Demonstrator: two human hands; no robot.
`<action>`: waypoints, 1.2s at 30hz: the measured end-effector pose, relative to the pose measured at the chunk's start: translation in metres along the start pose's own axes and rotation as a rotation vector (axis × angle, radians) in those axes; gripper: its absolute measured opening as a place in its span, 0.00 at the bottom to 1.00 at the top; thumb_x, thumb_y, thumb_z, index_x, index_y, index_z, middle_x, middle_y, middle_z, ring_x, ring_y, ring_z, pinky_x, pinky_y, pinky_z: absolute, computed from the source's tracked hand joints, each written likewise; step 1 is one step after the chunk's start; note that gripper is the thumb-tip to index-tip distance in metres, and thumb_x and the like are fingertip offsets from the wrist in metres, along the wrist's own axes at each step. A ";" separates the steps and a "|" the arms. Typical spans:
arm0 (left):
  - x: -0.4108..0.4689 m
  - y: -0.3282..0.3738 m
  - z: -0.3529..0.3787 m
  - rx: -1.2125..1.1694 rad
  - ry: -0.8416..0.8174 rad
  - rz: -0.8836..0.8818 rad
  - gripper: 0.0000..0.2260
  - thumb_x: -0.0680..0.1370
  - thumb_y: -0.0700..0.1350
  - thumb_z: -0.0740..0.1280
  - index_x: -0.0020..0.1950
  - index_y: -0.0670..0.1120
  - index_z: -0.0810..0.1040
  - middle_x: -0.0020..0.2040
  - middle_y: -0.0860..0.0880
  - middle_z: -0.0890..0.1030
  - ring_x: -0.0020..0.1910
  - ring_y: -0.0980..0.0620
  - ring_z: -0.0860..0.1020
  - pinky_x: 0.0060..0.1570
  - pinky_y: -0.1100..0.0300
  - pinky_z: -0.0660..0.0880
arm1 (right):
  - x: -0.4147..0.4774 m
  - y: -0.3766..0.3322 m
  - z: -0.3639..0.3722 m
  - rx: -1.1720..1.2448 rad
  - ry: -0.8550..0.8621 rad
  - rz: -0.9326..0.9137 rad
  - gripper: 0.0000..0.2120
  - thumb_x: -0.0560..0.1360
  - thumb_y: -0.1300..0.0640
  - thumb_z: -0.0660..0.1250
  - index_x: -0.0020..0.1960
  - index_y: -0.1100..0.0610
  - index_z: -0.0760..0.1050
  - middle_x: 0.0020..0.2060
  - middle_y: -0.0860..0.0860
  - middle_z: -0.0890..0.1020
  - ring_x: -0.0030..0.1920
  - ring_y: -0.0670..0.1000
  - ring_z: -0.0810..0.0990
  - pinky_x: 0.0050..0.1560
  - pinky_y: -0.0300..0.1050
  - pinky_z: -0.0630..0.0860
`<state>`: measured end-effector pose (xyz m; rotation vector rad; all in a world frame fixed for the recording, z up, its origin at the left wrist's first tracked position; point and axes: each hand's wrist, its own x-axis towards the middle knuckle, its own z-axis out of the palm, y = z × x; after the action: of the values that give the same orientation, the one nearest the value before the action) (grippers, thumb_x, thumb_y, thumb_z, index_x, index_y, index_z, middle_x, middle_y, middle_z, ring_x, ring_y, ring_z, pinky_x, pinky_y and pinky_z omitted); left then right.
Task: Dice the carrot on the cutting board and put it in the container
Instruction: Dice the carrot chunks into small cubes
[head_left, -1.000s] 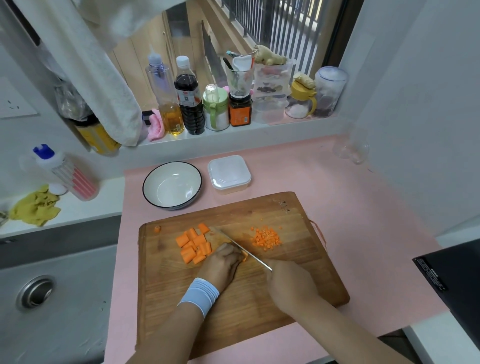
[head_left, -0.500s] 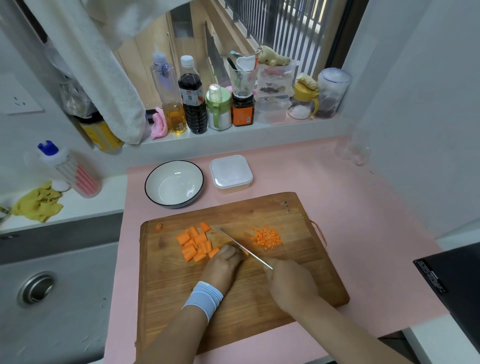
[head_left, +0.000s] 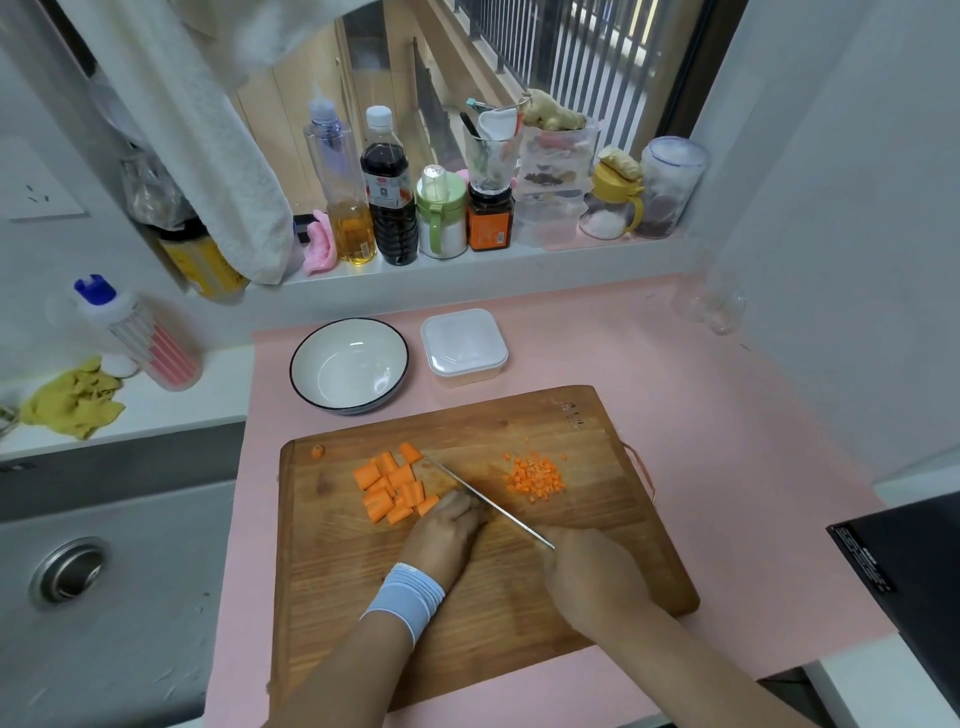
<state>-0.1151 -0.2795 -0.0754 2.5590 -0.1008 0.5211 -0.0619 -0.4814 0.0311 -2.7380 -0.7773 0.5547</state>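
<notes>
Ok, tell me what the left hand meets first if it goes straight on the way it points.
The left hand would meet the knife blade first; it lies just beyond the knuckles, possibly touching already.

home kitchen: sink (head_left: 72, 571), condiment bottles (head_left: 387, 192) on windowsill

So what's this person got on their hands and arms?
Very little. The left hand has a pale blue-white ribbed wristband round the wrist. The right hand wears nothing. No sleeves show on either side, and I see no gloves, rings or watch.
</notes>
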 end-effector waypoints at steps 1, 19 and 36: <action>0.001 0.000 0.000 -0.002 0.004 0.003 0.09 0.73 0.35 0.70 0.50 0.44 0.84 0.49 0.49 0.81 0.51 0.51 0.78 0.51 0.59 0.76 | 0.003 -0.001 0.001 0.001 -0.006 0.002 0.14 0.84 0.46 0.55 0.55 0.48 0.79 0.45 0.46 0.83 0.39 0.47 0.75 0.41 0.41 0.70; -0.003 0.004 0.001 0.051 0.026 -0.026 0.06 0.75 0.37 0.66 0.48 0.42 0.83 0.43 0.47 0.79 0.45 0.49 0.77 0.41 0.57 0.76 | 0.011 -0.007 -0.003 0.052 -0.054 0.029 0.09 0.83 0.48 0.59 0.48 0.46 0.76 0.36 0.43 0.78 0.36 0.44 0.75 0.33 0.37 0.66; -0.002 0.004 0.003 0.038 0.045 -0.005 0.09 0.77 0.40 0.63 0.48 0.42 0.84 0.46 0.47 0.81 0.45 0.48 0.78 0.40 0.57 0.78 | 0.008 -0.009 -0.005 0.060 -0.085 0.080 0.12 0.83 0.46 0.58 0.44 0.46 0.73 0.35 0.43 0.76 0.37 0.45 0.76 0.35 0.39 0.68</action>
<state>-0.1169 -0.2842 -0.0767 2.5815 -0.0690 0.5841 -0.0578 -0.4701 0.0364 -2.7151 -0.6604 0.7042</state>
